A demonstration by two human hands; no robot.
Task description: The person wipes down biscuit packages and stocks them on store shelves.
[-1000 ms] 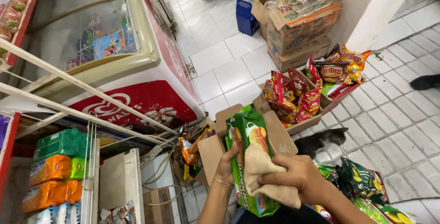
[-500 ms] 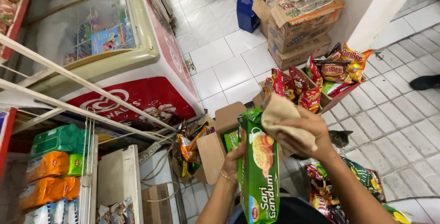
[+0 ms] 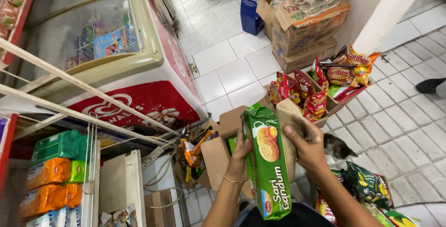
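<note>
**Shop floor, biscuit pack in hand**

Change since half a second ago: the beige cloth [image 3: 290, 129] has come down from the top of the green biscuit pack [image 3: 267, 162] to its right flank; the pack stands upright as before.

Hands: left hand [image 3: 240, 155] clamped on the pack's left edge, a thin bracelet at the wrist. Right hand [image 3: 306, 150] closed on the cloth and pressing it against the pack's right side. The pack sits between the two hands, at 6 o'clock in the view.

Surface and room: white tiled floor [image 3: 232, 69], grey paving-style tiles toward 3 o'clock. Chest freezer [image 3: 139, 83] with red front and glass lid at 10 o'clock. White pillar [image 3: 395, 13] at 1 o'clock.

Containers:
- Open cardboard box [image 3: 218, 155] just behind the pack, orange packets at its left side.
- Low box [image 3: 334, 104] at 2 o'clock, holding red and orange snack bags [image 3: 302, 90].
- Stacked cartons [image 3: 302, 36] at 1 o'clock, clear-wrapped goods on top.
- Wire shelf [image 3: 88, 171] at 8 o'clock, green and orange packs.
- Green snack bags [image 3: 367, 185] at 4 o'clock.

Other: a cat [image 3: 339, 148] lying just right of the right hand.
</note>
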